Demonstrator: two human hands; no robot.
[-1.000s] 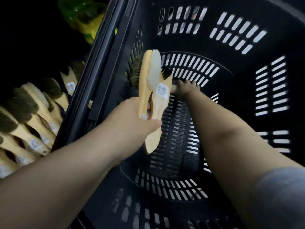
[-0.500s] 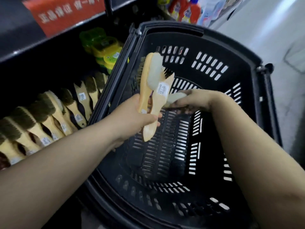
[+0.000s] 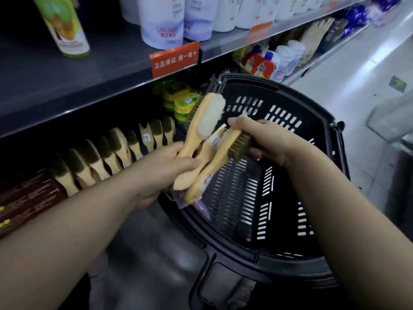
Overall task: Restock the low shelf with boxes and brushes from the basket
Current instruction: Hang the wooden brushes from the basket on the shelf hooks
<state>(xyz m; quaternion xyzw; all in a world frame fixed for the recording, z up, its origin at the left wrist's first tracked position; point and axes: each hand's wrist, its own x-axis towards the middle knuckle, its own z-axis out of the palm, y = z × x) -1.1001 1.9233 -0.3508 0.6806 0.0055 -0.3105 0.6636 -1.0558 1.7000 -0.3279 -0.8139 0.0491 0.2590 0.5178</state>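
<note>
Head view, shop aisle; positions are given from the black slotted basket (image 3: 335, 139).

Change from the earlier frames: one second ago the right hand (image 3: 266, 139) reached down to the basket floor. Half a second ago it was rising with a brush towards the left hand (image 3: 163, 173). It has now brought that third brush (image 3: 223, 162) against the two the left hand already carried, above the basket's left rim. The camera has also lifted, so the upper shelf, with white bottles (image 3: 196, 16) and an orange tag (image 3: 174, 59), now shows beyond the basket.

Grip: the left hand's fingers and thumb are curled round the handles of two pale wooden brushes, a white-fleece brush (image 3: 203, 124) and a labelled brush (image 3: 211, 145) beside it. The right hand closes over the head of the third brush, thumb on its wooden back. Its handle end lies against the left hand's pair.

Appearance: the third brush has a pale wood body, short brown bristles facing the basket and a small label near the handle end. All three slant with their heads up.

Left of the basket, the low shelf holds a row of shelved brushes (image 3: 107, 153) standing on edge with dark bristles uppermost. Dark red boxes (image 3: 26, 198) lie at the end farthest from the basket, and green and yellow tins (image 3: 178, 101) are stacked just beside its rim.
</note>
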